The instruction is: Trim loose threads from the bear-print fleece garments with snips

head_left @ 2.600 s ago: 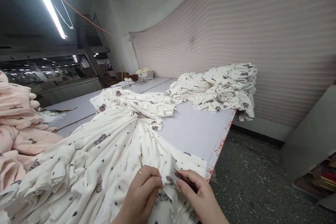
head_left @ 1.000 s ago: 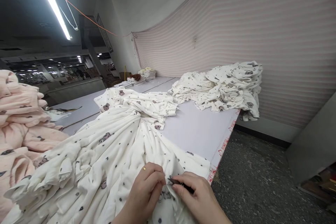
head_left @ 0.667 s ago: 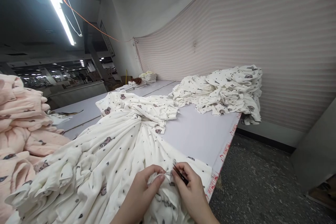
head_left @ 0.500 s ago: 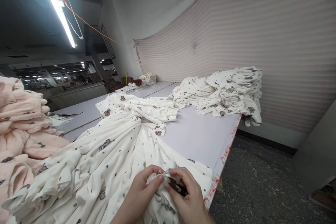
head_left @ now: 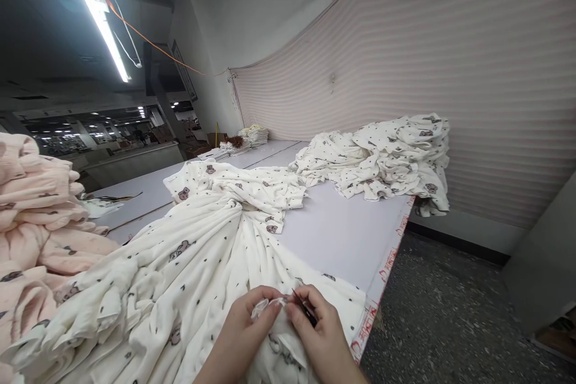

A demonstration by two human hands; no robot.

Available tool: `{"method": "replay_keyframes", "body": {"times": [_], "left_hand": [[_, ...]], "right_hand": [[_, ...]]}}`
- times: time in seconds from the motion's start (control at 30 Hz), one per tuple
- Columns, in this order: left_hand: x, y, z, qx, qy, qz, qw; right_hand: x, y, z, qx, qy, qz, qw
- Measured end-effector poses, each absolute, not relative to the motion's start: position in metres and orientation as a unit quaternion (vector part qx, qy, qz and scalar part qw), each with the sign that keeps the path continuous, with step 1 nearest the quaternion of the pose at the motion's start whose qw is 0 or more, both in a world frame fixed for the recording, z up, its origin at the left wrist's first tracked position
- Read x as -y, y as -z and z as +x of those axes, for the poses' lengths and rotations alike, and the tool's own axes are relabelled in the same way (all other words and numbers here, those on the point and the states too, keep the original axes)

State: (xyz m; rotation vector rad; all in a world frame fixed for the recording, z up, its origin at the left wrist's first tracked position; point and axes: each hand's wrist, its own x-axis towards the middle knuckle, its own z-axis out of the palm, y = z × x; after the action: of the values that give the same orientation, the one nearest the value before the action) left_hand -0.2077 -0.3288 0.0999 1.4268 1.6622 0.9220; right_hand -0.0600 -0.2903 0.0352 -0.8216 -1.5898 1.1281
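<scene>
A white garment (head_left: 180, 258) printed with small bears and hearts lies bunched across the grey cutting table (head_left: 342, 234). My left hand (head_left: 245, 327) pinches a fold of its edge near the table's front corner. My right hand (head_left: 317, 330) grips small dark thread snips (head_left: 303, 307), their tip touching the pinched cloth right beside my left fingers. The two hands are close together, almost touching.
A heap of the same white printed garments (head_left: 382, 156) sits at the table's far right edge. Pink garments (head_left: 31, 216) are stacked on the left. Folded stacks (head_left: 254, 132) lie far back. A striped curtain hangs behind; dark speckled floor (head_left: 450, 324) lies to the right.
My hands have lifted and regripped the cloth edge, and the snips' tip has moved in against the pinched fold. The camera has tilted slightly upward.
</scene>
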Motion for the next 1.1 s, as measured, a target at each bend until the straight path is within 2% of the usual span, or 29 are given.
{"method": "replay_keyframes", "body": {"times": [0.2, 0.43, 0.53, 0.8, 1.0, 1.1], "left_hand": [[0.326, -0.096, -0.208, -0.633, -0.381, 0.548, 0.391], [0.327, -0.1, -0.204, -0.648, -0.351, 0.582, 0.344], [0.328, -0.1, -0.203, -0.635, -0.354, 0.598, 0.338], [0.329, -0.103, -0.207, -0.638, -0.345, 0.585, 0.364], [0.327, -0.104, -0.208, -0.62, -0.336, 0.61, 0.362], [0.322, -0.105, -0.204, -0.607, -0.316, 0.645, 0.341]], "right_hand": [[0.298, -0.037, -0.047, 0.703, -0.374, -0.369, 0.479], [0.301, -0.042, -0.049, 0.757, -0.223, -0.422, 0.446], [0.301, -0.047, -0.047, 0.754, -0.26, -0.419, 0.435], [0.292, -0.043, -0.044, 0.629, -0.498, -0.392, 0.451], [0.297, -0.052, -0.039, 0.701, -0.407, -0.398, 0.43], [0.298, -0.056, -0.042, 0.708, -0.409, -0.389, 0.424]]}}
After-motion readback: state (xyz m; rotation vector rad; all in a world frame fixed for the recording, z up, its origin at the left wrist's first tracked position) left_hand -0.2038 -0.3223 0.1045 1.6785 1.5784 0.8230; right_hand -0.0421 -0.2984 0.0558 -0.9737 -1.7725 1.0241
